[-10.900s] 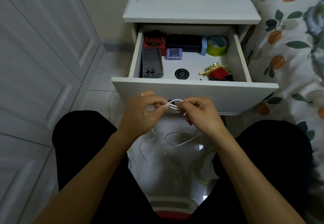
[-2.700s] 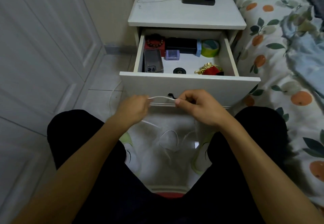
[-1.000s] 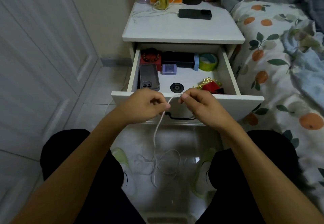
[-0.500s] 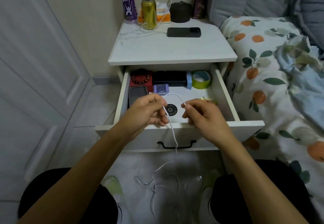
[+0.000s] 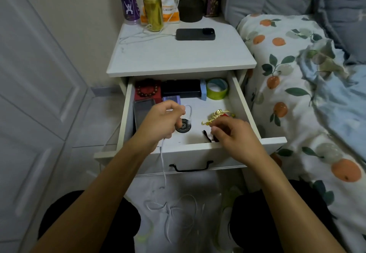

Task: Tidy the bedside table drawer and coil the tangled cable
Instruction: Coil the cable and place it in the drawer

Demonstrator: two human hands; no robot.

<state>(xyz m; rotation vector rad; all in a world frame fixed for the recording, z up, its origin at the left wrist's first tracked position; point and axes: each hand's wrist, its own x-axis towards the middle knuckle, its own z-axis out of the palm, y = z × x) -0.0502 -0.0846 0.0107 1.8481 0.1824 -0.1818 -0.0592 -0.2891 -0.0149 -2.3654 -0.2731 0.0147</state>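
Cable, thin and white, is the thing to follow: it loops out of the left hand in the middle of the frame, drops over the front edge of the open drawer, and runs straight down to a loose tangle on the floor at the lower centre, between the person's knees.

Going left to right: at the far left stand pale panelled doors. Next comes the left hand, over the left half of the drawer, its fingers curled round the cable's upper end, with a small loop showing just right of the knuckles above a round black disc. Behind it lie a phone case, a bead bracelet, a black box and a roll of green tape along the back wall. To the right, the right hand hovers over the drawer's front right corner, fingers curled near a gold and red trinket and a dark thin object; whether it pinches anything I cannot tell. At the far right lies bedding printed with oranges.

The cable's long axis runs near vertical, downward from the left hand's grip, so most of its length lies below and toward the person. The left hand alone holds it and is the nearer one; the right hand is apart from it, to the right. Coiling appears barely started, to judge by the tangle on the floor.
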